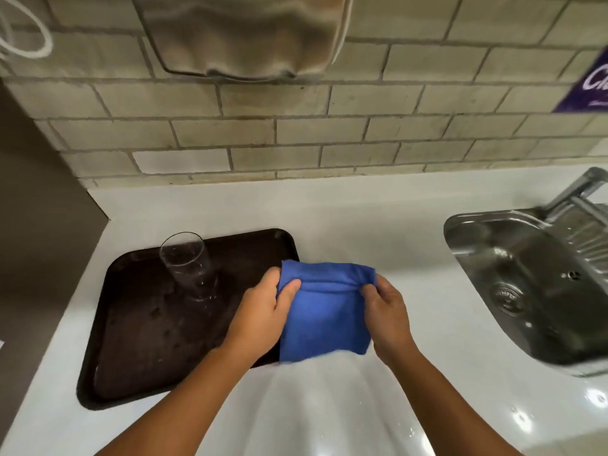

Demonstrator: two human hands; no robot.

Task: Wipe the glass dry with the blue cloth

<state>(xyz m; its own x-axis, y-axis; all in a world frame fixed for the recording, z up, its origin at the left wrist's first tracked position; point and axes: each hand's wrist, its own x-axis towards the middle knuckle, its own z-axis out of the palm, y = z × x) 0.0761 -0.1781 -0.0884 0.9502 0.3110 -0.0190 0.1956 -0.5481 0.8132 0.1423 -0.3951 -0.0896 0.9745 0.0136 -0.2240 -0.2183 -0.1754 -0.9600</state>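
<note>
A clear drinking glass point(189, 266) stands on a dark brown tray point(138, 350) at the left of the white counter; water drops show on the glass and on the tray. Between my hands hangs the blue cloth point(324, 317), folded and held just above the counter, to the right of the glass. My left hand point(263, 311) pinches its upper left corner and my right hand point(383, 307) pinches its upper right corner. Neither hand touches the glass.
A steel sink point(533, 284) with a faucet point(579, 189) lies at the right. The white counter point(362, 225) runs back to a tiled wall. A beige towel point(243, 34) hangs on the wall above. A purple package point(589, 83) shows at the right edge.
</note>
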